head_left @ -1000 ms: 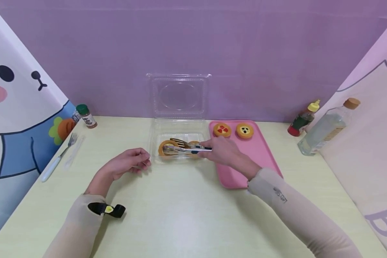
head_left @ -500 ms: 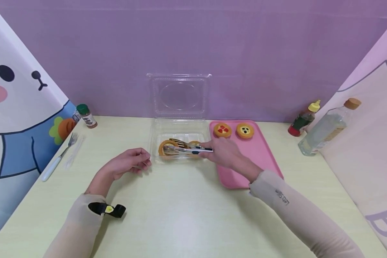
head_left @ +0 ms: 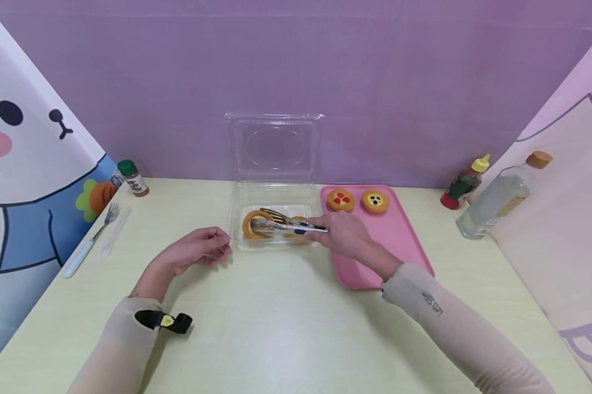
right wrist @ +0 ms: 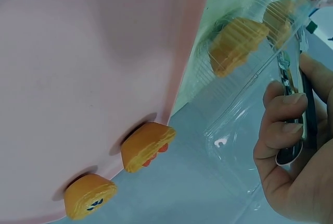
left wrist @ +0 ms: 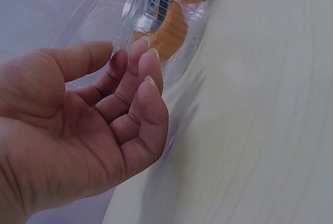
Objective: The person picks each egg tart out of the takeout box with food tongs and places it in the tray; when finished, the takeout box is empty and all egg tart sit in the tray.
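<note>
My right hand [head_left: 344, 234] holds metal serving tongs [head_left: 292, 225] with dark handles, its fingers curled round them. The tongs reach into a clear plastic clamshell container [head_left: 276, 186], with their slotted end and other end at the left egg tart [head_left: 247, 221]. A second tart [head_left: 299, 219] sits to its right, partly hidden by the tongs. Whether the tongs squeeze the left tart I cannot tell. My left hand [head_left: 195, 250] is at the container's front left corner; in the left wrist view, thumb and index finger [left wrist: 119, 60] pinch its rim.
A pink tray [head_left: 399, 246] beside the container carries a red-topped tart [head_left: 340, 200] and a dark-dotted tart [head_left: 374, 201]. A fork [head_left: 91, 241], a wrapped utensil [head_left: 114, 232] and a spice jar [head_left: 133, 178] lie left. A sauce bottle [head_left: 465, 181] and a glass bottle [head_left: 495, 200] stand right.
The left tart has tilted slightly between the ends of the tongs, its top now less visible. Both hands stay almost in place.
</note>
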The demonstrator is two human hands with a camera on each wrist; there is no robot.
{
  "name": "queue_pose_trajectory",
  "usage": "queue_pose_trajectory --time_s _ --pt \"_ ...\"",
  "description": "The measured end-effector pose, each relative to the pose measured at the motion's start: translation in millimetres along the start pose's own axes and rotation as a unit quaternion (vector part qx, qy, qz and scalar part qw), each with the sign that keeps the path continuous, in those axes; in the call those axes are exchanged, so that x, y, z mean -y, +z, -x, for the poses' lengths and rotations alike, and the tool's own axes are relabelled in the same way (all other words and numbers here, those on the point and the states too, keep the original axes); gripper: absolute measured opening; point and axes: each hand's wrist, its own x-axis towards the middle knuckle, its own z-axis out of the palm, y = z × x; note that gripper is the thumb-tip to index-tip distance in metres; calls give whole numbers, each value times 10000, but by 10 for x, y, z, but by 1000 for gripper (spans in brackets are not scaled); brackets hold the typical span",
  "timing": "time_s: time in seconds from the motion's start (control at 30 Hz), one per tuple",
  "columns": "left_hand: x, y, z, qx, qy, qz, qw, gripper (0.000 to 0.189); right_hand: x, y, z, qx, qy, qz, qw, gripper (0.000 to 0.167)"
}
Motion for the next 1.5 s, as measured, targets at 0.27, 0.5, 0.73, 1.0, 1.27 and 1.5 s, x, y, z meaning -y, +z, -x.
queue_pose_trajectory --time_s 0.27,0.5,0.73,1.0,1.27,1.5 --pt "-16 1 13 74 51 -60 9999 33 -13 -76 30 -145 22 -290 9995 46" --pt "11 2 -10 27 -40 -10 10000 34 -51 -164 92 -112 155 -480 9987 44" --pt "34 -8 -23 46 27 -65 10000 31 -167 -281 205 -427 160 -412 9981 46" --pt "35 -23 -19 54 37 -97 9999 33 -322 -507 416 -457 533 -537 9961 45" --pt "17 -23 -7 59 42 -106 9999 36 -515 -713 658 -721 579 -351 9951 48" --pt "11 -19 -6 75 35 -110 9999 32 -703 -800 834 -1024 661 -216 9923 46"
